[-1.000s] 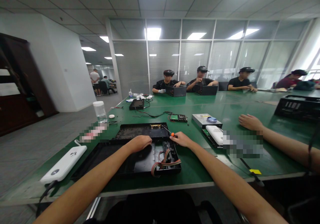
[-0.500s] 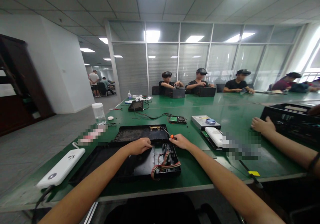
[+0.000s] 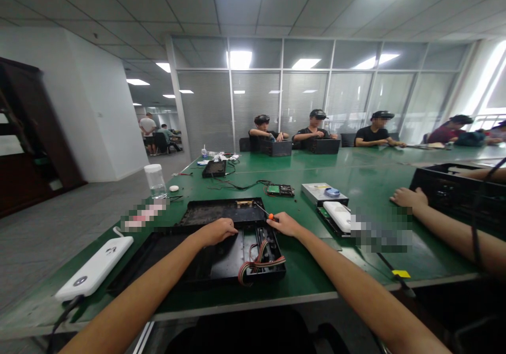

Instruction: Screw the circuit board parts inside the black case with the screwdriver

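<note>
- We are sitting at a long green table [image 3: 379, 177], with a glazed partition [image 3: 308, 95] standing behind it and people [image 3: 312, 131] working over dark boxes [image 3: 322, 146] on the far side.
- Before us a shallow black tray [image 3: 225, 264] is lying near the edge, its right end carrying a striped ribbon cable [image 3: 261, 263]; just beyond it a black panel [image 3: 213, 211] is lying with a brass-coloured strip [image 3: 245, 203] on it.
- Our right hand [image 3: 288, 224] is grasping a screwdriver [image 3: 271, 217], fingers wrapped round the handle; its shaft is slanting up and left towards the strip, though we are not able to tell whether the tip is touching.
- Our left hand [image 3: 219, 231] is hovering over or resting on the tray, fingers curled inward; whether they are pinching anything, we cannot tell.
- Both hands and the screwdriver are keeping nearly the places they had a second ago, so we are judging that the work is staying at this one spot.
- The clearer change is happening on our right: a dark case [image 3: 454, 201] is standing nearer than before, and a neighbour's hand [image 3: 411, 200], then apart from it, is now lying against or just beside its corner. By our judgement, this is leaving our own work undisturbed.
</note>
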The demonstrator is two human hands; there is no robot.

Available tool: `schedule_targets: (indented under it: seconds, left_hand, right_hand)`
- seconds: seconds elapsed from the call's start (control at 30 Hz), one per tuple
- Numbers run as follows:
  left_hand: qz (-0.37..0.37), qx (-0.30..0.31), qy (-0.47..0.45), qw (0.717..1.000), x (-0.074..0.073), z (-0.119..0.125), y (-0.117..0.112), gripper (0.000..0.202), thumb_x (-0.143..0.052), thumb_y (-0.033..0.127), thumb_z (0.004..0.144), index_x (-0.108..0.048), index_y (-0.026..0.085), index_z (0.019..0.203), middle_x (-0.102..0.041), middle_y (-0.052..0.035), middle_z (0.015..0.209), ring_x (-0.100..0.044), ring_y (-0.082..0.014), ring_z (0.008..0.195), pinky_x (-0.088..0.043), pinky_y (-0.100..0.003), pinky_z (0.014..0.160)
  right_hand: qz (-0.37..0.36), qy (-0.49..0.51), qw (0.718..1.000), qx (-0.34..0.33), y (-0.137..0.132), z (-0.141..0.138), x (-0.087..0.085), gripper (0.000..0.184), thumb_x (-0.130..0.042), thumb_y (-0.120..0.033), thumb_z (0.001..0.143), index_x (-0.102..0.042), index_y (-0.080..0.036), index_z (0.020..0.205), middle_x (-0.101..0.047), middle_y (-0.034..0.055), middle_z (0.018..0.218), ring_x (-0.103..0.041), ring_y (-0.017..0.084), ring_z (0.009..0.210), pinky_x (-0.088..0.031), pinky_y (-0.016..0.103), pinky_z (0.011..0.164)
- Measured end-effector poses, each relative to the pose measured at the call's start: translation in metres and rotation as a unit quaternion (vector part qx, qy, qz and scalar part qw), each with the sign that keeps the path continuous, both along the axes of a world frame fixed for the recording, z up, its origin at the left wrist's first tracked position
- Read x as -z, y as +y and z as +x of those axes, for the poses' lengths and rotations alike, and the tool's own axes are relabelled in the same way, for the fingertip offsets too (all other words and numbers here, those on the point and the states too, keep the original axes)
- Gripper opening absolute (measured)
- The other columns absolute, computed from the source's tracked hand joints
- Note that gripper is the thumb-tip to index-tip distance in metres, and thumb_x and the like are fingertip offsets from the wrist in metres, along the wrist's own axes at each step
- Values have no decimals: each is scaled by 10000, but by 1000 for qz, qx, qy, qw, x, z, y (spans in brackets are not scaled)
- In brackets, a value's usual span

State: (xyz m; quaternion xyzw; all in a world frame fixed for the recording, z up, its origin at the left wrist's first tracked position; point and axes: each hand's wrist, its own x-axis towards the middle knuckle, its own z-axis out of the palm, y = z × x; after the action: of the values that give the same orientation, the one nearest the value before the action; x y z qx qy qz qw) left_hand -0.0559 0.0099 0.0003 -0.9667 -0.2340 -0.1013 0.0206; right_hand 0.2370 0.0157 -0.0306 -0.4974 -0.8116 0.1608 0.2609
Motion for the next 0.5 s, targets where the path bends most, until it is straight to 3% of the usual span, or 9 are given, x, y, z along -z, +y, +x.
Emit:
schedule_targets:
  seconds: [0.37,0.5]
  left_hand:
    - [33,-7,26,999,1,5,-3,211,-401,144,841,-607,159,884,-555,-56,851,-526,-125,807,-400,-202,735]
    - [45,0,48,998,-9,7,2,195,-429,145,822,-622,162,831,-583,-49,815,-538,-132,771,-398,-207,728]
  right_hand:
    - [9,-1,1000,0,-1,1,-1,440,-402,-490,759,-526,-115,564,-407,-33,486,-349,75,466,-237,195,452]
    - [13,0,1000,1,0,-1,0,454,-393,-504,763,-536,-116,576,-422,-28,490,-359,80,465,-239,199,450]
